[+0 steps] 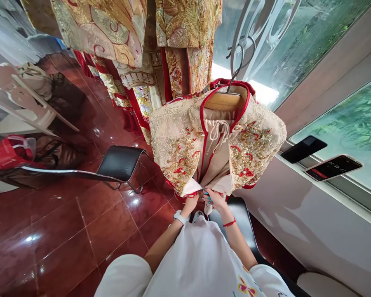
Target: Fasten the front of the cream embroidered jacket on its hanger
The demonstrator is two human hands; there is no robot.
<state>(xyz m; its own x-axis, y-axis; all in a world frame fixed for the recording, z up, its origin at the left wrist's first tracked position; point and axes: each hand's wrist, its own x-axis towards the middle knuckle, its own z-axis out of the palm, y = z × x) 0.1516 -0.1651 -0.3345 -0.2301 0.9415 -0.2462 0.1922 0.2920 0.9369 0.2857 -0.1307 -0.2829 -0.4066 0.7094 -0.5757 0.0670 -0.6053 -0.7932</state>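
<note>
While the beaded jacket (179,152) hung in front of us on a wooden hanger (224,100), both hands were at its lower front, where the two sides came together. We found the fingers of the right hand (217,199) bent nearly closed, pinching the cloth at the join; those of the left hand (191,202) also appeared closed on the edge just beside them, though their tips were partly hidden. In our judgement, a hard pull there could strain the fabric or loosen beadwork, and an uneven one could tilt the hanger or slip a shoulder off it. We also judged that the red bracelet (229,223) or the watch (179,218) could snag the beading if a wrist brushed against it. We counted one jacket, one hanger, one tied bow (218,131) inside the neck opening, one bracelet and one watch. Two phones (334,167) rested on the window ledge (355,208), and two black chairs (120,161) stood nearby. At least two gold garments (188,24) hung behind; their overlap prevented a full count.
</note>
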